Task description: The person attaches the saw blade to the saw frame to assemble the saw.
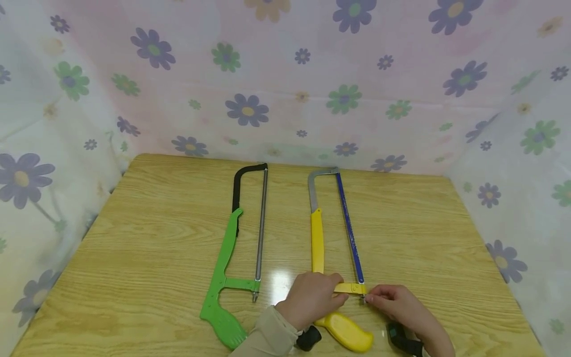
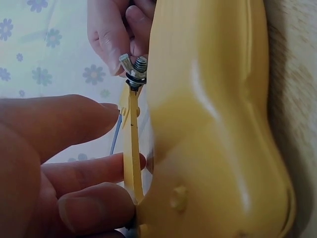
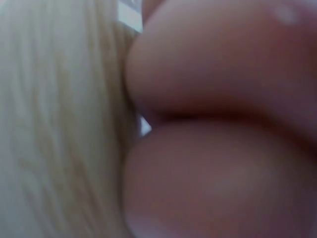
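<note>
A yellow hacksaw (image 1: 317,243) with a grey front bow and a blue blade (image 1: 349,225) lies on the table, its yellow handle (image 1: 348,333) toward me. My left hand (image 1: 312,297) grips its frame near the crossbar (image 1: 350,288); in the left wrist view, fingers reach around the thin yellow bar (image 2: 131,148). At the crossbar's end, my right hand (image 1: 399,305) pinches the metal wing nut (image 2: 132,68) on its threaded bolt with thumb and fingertip. Blurred fingers (image 3: 223,173) fill most of the right wrist view, hiding the nut there.
To the left lies a green hacksaw (image 1: 225,253) with a black bow and a grey blade (image 1: 262,223), its handle partly behind my left sleeve (image 1: 267,334). Flower-patterned cloth (image 1: 285,99) hangs around the back and sides of the wooden table (image 1: 156,238).
</note>
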`<state>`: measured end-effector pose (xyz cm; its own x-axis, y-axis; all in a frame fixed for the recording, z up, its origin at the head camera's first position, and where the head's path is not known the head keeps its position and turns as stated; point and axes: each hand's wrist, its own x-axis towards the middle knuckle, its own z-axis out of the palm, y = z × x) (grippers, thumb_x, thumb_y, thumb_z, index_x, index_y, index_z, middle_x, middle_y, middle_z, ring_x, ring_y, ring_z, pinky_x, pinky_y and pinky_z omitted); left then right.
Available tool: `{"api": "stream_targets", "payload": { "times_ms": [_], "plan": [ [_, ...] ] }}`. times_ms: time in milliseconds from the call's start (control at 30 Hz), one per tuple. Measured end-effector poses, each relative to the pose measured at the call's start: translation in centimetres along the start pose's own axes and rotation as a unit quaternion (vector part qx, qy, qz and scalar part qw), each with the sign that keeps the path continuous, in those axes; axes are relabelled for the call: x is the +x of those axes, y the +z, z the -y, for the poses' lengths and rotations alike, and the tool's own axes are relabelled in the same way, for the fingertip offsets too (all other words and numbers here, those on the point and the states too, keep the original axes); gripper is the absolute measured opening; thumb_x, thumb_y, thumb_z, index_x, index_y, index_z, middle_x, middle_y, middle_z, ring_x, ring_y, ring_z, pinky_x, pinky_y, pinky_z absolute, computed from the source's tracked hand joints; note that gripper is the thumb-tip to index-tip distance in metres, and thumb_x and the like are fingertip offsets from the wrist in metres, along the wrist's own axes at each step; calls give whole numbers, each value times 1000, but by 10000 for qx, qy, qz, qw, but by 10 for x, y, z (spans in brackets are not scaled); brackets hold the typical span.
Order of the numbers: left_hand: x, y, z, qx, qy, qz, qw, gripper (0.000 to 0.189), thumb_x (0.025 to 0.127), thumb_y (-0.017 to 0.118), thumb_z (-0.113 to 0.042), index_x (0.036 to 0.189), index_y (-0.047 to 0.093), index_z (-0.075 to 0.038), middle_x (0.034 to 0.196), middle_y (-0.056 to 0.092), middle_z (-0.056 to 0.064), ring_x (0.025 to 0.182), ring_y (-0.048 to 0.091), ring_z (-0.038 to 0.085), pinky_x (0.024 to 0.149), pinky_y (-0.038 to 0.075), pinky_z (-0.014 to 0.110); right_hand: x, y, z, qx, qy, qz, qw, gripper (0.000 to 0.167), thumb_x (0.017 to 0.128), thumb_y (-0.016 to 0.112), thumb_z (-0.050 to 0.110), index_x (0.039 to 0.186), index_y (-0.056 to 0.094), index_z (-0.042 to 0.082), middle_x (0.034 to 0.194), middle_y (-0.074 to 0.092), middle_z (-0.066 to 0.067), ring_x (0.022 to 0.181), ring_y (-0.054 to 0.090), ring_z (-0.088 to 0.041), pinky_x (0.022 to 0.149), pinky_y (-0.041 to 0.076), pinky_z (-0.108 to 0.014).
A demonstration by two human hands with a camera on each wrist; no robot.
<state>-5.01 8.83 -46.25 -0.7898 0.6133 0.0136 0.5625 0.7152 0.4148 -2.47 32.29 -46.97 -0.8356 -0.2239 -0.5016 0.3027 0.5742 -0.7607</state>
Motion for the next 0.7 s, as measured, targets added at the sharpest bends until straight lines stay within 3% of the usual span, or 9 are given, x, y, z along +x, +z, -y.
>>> {"api": "stream_targets", "payload": {
  "times_ms": [267, 700],
  "plan": [
    [0, 0, 0, 15, -23, 28, 10000, 29, 85, 54, -47, 102, 65, -27, 65, 61, -12, 40, 39, 2, 37, 29, 20, 3, 2, 1, 17, 76, 37, 10000, 37, 88, 51, 41, 81, 61, 6, 53, 36, 2, 44, 33, -8, 42, 34, -23],
    [-1, 0, 1, 49, 44, -91, 9999, 29, 85, 53, -47, 103, 65, -27, 61, 59, -13, 39, 36, 2, 36, 28, 19, 1, 1, 1, -94, 21, 3, 10000, 35, 87, 54, 38, 94, 66, 5, 57, 43, 1, 47, 39, -8, 43, 37, -24]
  ]
}}
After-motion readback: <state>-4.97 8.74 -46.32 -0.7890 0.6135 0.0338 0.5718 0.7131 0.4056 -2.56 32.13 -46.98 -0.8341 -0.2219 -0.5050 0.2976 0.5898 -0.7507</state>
